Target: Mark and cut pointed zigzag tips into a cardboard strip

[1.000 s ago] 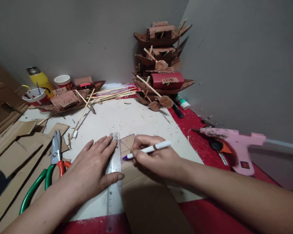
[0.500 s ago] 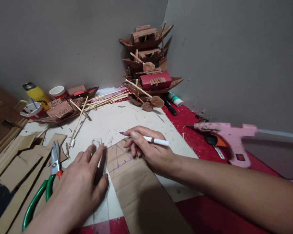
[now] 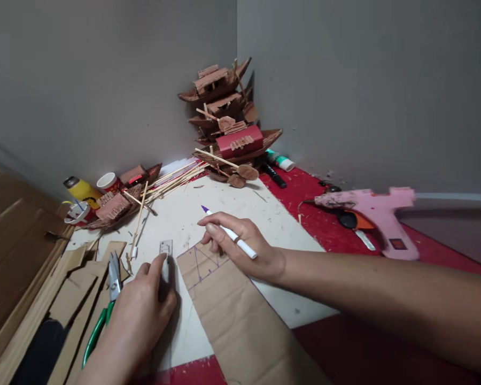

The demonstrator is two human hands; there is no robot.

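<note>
A brown cardboard sheet (image 3: 240,321) with purple triangle lines drawn near its far end lies on a white board (image 3: 192,214). My right hand (image 3: 240,246) rests on that far end, fingers closed on a white pen (image 3: 229,233) whose purple tip points up and away, off the sheet. My left hand (image 3: 140,315) lies on a clear plastic ruler (image 3: 165,251), which sits to the left of the cardboard, fingers bent over it.
Green-handled scissors (image 3: 104,315) lie on cardboard offcuts (image 3: 76,289) at the left. A pink glue gun (image 3: 369,211) sits on the red mat at right. Stacked cardboard model boats (image 3: 228,123) fill the corner; sticks (image 3: 172,179), cups and a yellow bottle (image 3: 82,190) stand at back left.
The ruler has slid left, off the cardboard, under my left hand. My right hand lifted the pen from the drawn line, tip now pointing away. The view has swung right.
</note>
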